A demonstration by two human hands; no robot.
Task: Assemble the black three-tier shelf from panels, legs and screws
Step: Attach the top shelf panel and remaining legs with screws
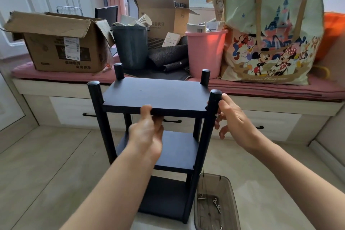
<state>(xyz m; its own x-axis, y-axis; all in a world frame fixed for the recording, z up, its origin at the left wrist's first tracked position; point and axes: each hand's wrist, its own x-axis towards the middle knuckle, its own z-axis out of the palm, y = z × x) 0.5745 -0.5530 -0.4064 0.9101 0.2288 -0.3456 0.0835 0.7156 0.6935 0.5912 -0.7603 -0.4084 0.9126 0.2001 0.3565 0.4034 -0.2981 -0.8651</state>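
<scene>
while the left hand (147,132) pinches the top panel (155,94), the right hand (234,117) holds the front leg (207,127).

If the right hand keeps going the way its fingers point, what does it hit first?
The right hand points left toward the shelf's near right leg. Its fingertips look already at that post, so the leg comes first, though depth is hard to judge from this view.

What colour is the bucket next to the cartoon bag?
Pink. The bucket shows best in the head view, left of the bag.
</scene>
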